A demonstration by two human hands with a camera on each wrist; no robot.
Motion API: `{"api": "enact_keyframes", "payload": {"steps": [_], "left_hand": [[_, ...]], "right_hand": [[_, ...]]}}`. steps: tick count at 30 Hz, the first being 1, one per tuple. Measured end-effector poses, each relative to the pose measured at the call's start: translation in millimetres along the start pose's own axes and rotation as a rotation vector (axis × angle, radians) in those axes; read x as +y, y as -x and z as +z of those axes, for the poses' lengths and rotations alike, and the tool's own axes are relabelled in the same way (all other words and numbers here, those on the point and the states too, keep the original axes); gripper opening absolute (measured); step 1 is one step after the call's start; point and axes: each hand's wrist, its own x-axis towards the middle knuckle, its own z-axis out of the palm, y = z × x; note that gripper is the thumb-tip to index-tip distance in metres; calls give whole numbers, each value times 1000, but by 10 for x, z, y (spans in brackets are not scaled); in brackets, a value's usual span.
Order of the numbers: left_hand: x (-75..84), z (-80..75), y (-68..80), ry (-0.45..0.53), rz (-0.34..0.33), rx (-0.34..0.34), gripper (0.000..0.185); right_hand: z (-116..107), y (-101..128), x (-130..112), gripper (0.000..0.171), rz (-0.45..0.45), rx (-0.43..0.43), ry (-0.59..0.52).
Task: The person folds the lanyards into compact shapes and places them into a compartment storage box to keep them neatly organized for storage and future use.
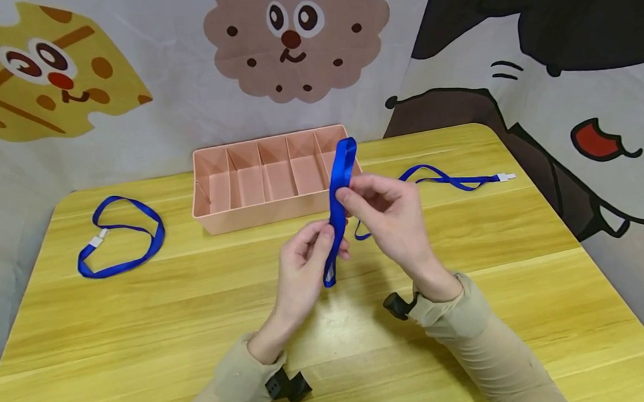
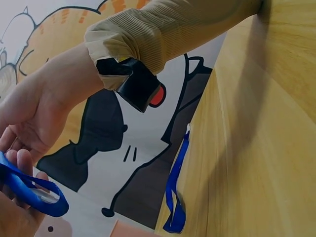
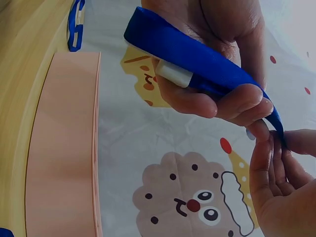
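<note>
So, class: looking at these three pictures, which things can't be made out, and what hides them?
- Head view: the middle of the held strap is covered by the left hand and right hand.
- Head view: the floor of the pink box near its front is hidden by the front wall.
- Left wrist view: the strap on the table is partly hidden behind the table edge.
- Right wrist view: the box is cut off by the bottom edge.

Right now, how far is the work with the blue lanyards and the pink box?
Done: nothing shows as stored; the visible compartments of the pink box look empty. In hand: the left hand and right hand both pinch one folded lanyard above the table. Left: one lanyard on the left and one on the right lie loose on the table, unfolded.
</note>
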Motion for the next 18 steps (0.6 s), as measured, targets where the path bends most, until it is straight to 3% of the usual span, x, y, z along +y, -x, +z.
{"api": "enact_keyframes", "payload": {"steps": [12, 18], "left_hand": [[-2, 18, 16, -36, 30, 11, 26], [-1, 33, 5, -69, 16, 17, 30]], "right_hand": [[30, -14, 24, 14, -10, 46, 49], [55, -34, 51, 37, -96, 69, 7]]}}
